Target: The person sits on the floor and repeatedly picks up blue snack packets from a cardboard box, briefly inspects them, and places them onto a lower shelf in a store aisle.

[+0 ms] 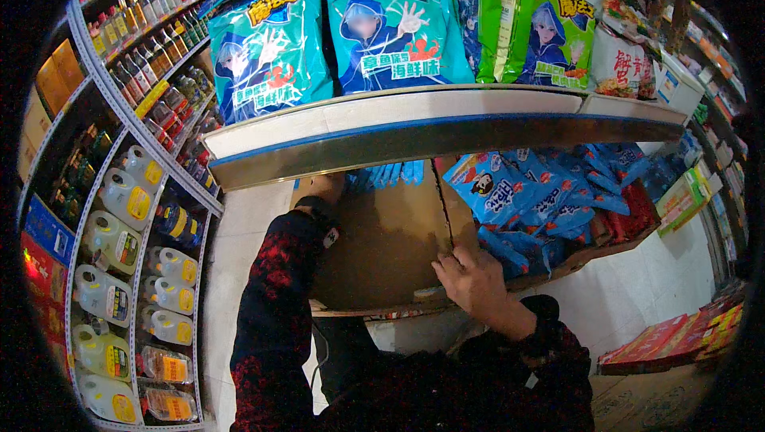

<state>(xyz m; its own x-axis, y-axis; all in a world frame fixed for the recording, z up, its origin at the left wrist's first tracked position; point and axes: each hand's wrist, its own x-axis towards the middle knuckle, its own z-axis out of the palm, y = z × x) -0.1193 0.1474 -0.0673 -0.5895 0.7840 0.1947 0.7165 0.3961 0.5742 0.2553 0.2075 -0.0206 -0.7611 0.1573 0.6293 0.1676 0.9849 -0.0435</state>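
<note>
An open cardboard box (382,241) lies below the shelf edge, with a row of blue snack packets (385,175) standing at its far end. My right hand (475,282) grips the thin cardboard wall between this box and a second one, fingers bent over its top edge. In the second box, to the right, blue snack packets (532,193) lie in a loose heap, and red packets show beneath them. At the left side of the first box is my left hand (326,187), partly under the shelf edge; its fingers are hidden, so its hold cannot be told.
Above the boxes runs a white shelf edge (418,112) with large teal chip bags (388,37) and green chip bags (550,43) on it. Racks with jugs (104,294) and bottles (152,7) stand at the left. Red cartons (663,336) lie low at the right.
</note>
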